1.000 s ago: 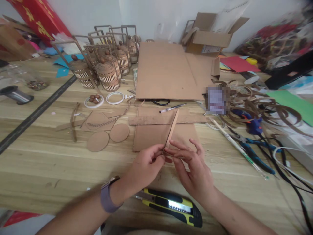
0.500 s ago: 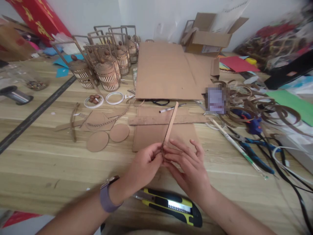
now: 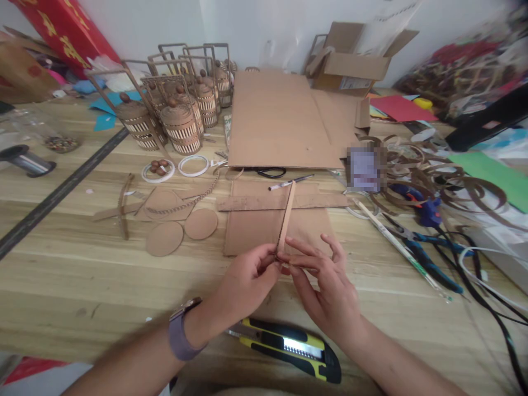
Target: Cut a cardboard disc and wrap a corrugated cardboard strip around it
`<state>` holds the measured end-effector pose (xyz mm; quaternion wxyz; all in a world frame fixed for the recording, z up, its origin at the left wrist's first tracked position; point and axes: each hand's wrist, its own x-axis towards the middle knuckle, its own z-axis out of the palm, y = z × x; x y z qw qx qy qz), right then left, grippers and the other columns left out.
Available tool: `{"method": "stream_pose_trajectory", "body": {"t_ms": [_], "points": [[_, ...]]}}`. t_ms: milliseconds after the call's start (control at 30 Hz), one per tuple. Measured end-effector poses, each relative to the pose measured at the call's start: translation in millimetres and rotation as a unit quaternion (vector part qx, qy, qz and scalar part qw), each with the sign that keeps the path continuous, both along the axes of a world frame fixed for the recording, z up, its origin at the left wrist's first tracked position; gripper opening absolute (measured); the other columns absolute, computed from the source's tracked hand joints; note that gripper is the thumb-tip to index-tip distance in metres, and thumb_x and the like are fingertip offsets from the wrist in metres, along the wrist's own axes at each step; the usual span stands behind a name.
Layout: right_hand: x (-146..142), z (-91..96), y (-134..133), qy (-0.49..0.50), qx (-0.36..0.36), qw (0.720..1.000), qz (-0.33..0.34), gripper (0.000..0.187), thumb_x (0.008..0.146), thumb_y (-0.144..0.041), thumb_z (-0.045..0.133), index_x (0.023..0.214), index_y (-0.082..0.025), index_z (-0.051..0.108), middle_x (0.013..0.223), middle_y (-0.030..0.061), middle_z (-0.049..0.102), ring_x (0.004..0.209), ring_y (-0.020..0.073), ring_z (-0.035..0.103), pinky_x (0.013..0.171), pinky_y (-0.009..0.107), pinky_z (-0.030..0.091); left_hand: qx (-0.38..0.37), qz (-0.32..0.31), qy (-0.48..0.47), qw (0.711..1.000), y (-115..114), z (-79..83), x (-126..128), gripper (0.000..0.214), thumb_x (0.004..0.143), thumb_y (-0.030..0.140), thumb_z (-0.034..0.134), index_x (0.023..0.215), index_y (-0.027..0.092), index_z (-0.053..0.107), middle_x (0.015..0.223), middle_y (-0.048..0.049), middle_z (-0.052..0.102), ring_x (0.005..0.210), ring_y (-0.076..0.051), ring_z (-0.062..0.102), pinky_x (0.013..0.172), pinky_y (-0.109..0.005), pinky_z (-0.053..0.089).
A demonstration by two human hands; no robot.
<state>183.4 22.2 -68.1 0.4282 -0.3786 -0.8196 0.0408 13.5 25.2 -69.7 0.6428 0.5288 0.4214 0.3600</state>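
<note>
A narrow cardboard strip (image 3: 287, 214) points away from me, its near end pinched between the thumb and fingers of my left hand (image 3: 256, 269). My right hand (image 3: 324, 280) has its fingertips on the same end, with the outer fingers spread. The very end of the strip is hidden by the fingers. Beyond lie a cardboard sheet (image 3: 247, 234), a second cardboard strip (image 3: 247, 203) across it, and a pen (image 3: 284, 184). Close to me, below the hands, rests a yellow and black utility knife (image 3: 289, 346).
Cardboard discs (image 3: 201, 224) lie left. Behind them stand several small bamboo lanterns (image 3: 181, 129) and a ring with wooden beads (image 3: 144, 177). A large cardboard sheet (image 3: 280, 121) is at the back. Right are pliers (image 3: 433, 264), a glue gun (image 3: 429, 209) and curled strips (image 3: 466, 192).
The strip's far end has dropped slightly toward me and left. My right hand has shifted a little to the right, its thumb drawn slightly away from the left hand.
</note>
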Motion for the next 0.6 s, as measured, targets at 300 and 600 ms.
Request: {"method": "stream_pose_trajectory", "body": {"t_ms": [300,600], "points": [[-0.9,-1.8,0.9,-0.017,0.001,1.0,-0.007,0.015,0.093,-0.01,0.06,0.096,-0.024,0.057,0.101,0.0025,0.079,0.113,0.0233,0.07,0.114,0.046,0.028,0.025,0.007,0.027,0.999,-0.4,4.1,-0.9,0.029,0.098,0.022,0.048,0.121,0.019,0.067,0.111,-0.0055,0.073,0.1,-0.019,0.067,0.089,-0.029,0.05],[1.4,-0.2,2.1,0.004,-0.003,1.0,-0.009,0.016,0.094,-0.009,0.055,0.097,-0.024,0.054,0.091,0.001,0.079,0.106,0.0213,0.073,0.11,0.045,0.033,0.014,-0.001,0.016,1.0,-0.8,3.2,-1.5,0.028,0.097,0.021,0.049,0.119,0.017,0.067,0.106,-0.0061,0.073,0.097,-0.019,0.068,0.089,-0.029,0.051]]}}
